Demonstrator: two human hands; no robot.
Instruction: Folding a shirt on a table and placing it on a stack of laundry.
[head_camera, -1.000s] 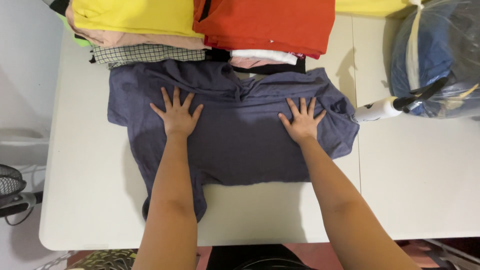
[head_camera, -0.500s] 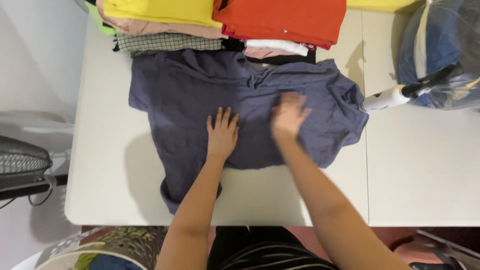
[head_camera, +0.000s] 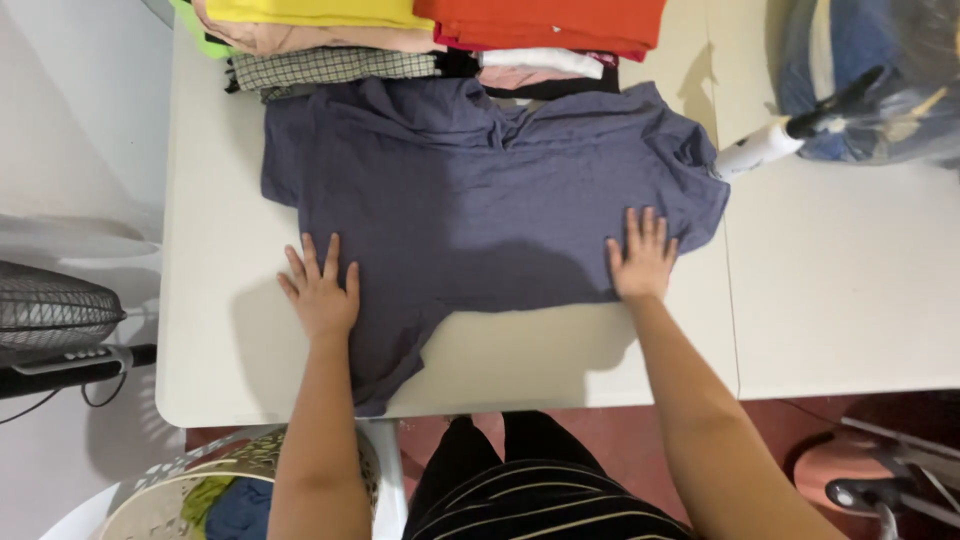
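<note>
A slate-blue T-shirt (head_camera: 470, 200) lies spread flat on a white table (head_camera: 830, 300). My left hand (head_camera: 322, 288) rests palm down, fingers spread, on the shirt's lower left edge. My right hand (head_camera: 642, 256) presses flat on the shirt's lower right part, fingers apart. Neither hand holds anything. One corner of the shirt hangs over the table's near edge.
Folded clothes are stacked along the far edge: a yellow pile (head_camera: 320, 12), an orange pile (head_camera: 545, 22), a checked cloth (head_camera: 330, 68). A clear bag of clothes (head_camera: 880, 70) and a white iron handle (head_camera: 760, 148) sit far right. A fan (head_camera: 50, 310) stands left; a laundry basket (head_camera: 200, 495) is below.
Both hands slid outward and toward me across the shirt, from its middle to its lower left and lower right edges. The view shifted right.
</note>
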